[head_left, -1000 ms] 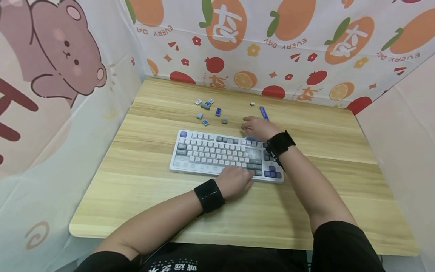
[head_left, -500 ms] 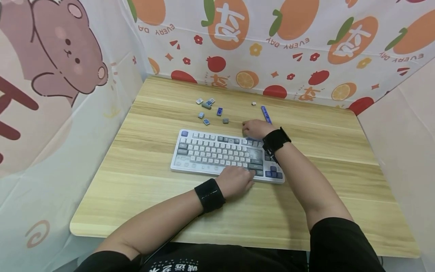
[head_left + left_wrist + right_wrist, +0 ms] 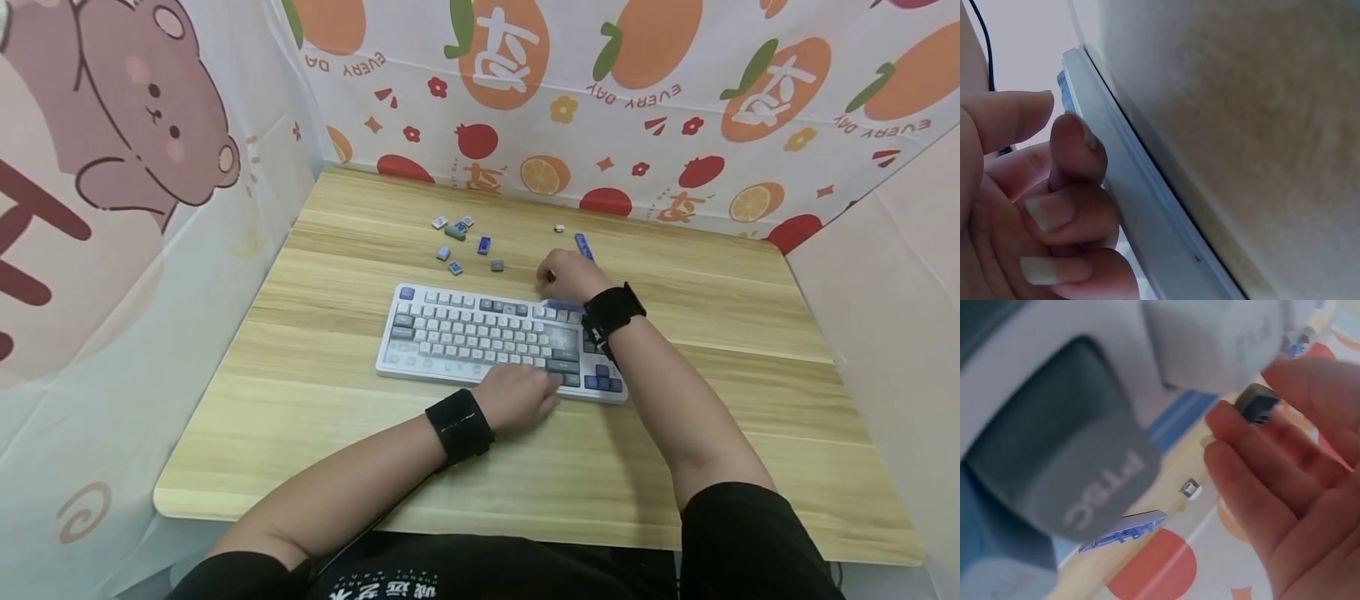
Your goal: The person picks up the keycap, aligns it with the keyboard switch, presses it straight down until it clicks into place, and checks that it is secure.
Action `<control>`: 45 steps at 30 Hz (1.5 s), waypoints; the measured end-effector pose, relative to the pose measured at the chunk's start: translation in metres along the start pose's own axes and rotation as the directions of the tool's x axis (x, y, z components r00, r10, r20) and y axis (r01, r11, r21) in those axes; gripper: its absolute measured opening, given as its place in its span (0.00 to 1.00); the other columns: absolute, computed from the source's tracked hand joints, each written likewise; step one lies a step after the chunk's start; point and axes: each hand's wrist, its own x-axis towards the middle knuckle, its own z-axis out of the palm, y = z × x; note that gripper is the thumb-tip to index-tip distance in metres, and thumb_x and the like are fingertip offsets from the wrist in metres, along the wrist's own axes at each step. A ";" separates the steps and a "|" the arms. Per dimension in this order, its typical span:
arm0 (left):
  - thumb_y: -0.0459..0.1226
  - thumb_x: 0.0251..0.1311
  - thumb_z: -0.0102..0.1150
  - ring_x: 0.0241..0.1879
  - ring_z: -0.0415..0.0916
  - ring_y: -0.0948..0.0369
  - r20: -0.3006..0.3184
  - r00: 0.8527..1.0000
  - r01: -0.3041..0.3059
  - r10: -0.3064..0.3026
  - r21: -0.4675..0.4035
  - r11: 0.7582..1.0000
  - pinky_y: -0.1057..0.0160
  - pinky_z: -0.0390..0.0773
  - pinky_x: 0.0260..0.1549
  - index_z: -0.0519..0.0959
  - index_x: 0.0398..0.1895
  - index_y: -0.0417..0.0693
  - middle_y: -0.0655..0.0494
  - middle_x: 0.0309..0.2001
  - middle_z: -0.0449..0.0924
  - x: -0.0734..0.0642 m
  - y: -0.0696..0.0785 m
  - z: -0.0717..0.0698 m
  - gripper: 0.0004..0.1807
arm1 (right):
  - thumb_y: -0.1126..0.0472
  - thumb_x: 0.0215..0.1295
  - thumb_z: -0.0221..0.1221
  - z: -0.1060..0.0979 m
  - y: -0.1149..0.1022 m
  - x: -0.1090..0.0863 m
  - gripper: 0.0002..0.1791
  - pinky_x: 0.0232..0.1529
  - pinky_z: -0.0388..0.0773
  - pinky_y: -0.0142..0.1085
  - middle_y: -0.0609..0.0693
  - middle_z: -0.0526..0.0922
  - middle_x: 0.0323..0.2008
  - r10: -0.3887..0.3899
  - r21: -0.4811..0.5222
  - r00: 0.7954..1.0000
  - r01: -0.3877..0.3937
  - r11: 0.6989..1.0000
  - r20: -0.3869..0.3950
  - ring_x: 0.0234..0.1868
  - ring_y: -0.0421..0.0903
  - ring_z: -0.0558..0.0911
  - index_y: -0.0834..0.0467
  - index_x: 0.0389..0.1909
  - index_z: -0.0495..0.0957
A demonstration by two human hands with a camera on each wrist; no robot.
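My right hand (image 3: 572, 277) is just beyond the back edge of the keyboard (image 3: 465, 332), pinching a small dark grey keycap (image 3: 1257, 403) between thumb and fingers. The keycap's hollow underside partly shows in the right wrist view. Close by that hand stands a grey PRTSC key (image 3: 1079, 450) on the keyboard. At the keyboard's front right, my left hand (image 3: 519, 397) rests against the front edge. Its fingers are loosely curled, touching the keyboard's side (image 3: 1129, 175) in the left wrist view; they grip nothing that I can see.
Several loose keycaps (image 3: 455, 232) lie on the table behind the keyboard, with a blue one (image 3: 483, 246) and a grey one (image 3: 497, 266) nearer. A long blue keycap (image 3: 583, 247) and a tiny white one (image 3: 558, 228) lie farther right. A printed curtain (image 3: 585, 108) hangs at the back.
My right hand's fingers have gone from spread out to drawn together, and a dark keycap now shows in them. The hand has turned and lifted slightly. My left hand has stayed in place.
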 end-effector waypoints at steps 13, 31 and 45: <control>0.48 0.69 0.55 0.33 0.81 0.61 0.040 0.999 -0.027 0.029 -0.063 0.998 0.60 0.76 0.28 0.82 0.51 0.56 0.59 0.36 0.85 -0.001 -0.007 -0.010 0.15 | 0.70 0.62 0.62 -0.008 -0.015 -0.032 0.17 0.47 0.81 0.40 0.55 0.81 0.50 -0.046 0.471 0.980 0.134 0.872 -0.193 0.44 0.49 0.83 0.56 0.51 0.80; 0.43 0.68 0.57 0.18 0.66 0.64 -0.347 0.902 0.055 -0.256 -0.497 0.866 0.66 0.63 0.19 0.75 0.39 0.52 0.61 0.20 0.71 -0.017 -0.036 -0.044 0.06 | 0.74 0.62 0.60 -0.006 -0.044 -0.090 0.19 0.46 0.83 0.39 0.54 0.79 0.49 -0.081 0.752 0.966 0.242 0.613 -0.245 0.46 0.52 0.84 0.57 0.53 0.76; 0.42 0.70 0.54 0.21 0.66 0.60 -0.239 0.907 -0.011 -0.347 -0.837 0.547 0.66 0.63 0.22 0.82 0.49 0.46 0.46 0.27 0.77 -0.017 -0.041 -0.051 0.13 | 0.76 0.61 0.61 0.005 -0.062 -0.105 0.17 0.42 0.83 0.40 0.54 0.80 0.51 -0.212 0.738 0.956 0.293 0.608 -0.204 0.43 0.55 0.83 0.60 0.49 0.81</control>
